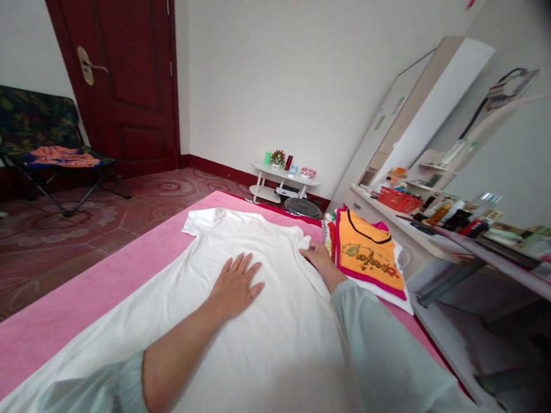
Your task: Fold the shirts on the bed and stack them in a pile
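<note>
A white T-shirt (pixel 241 241) lies spread flat on a pink bed cover (pixel 77 298). My left hand (pixel 236 284) rests palm down on the middle of the shirt, fingers stretched out. Farther right, my right hand (pixel 316 255) pinches the shirt's edge near its right sleeve, fingers closed on the cloth. Both arms wear pale green sleeves; the left one is pushed up.
A stack of folded clothes, orange shirt (pixel 370 258) on top, sits on the bed right of my right hand. A cluttered dresser (pixel 430 229) with mirror stands at right. A small white table (pixel 284 180), a dark red door (pixel 124 86) and a folding chair (pixel 47 149) stand beyond.
</note>
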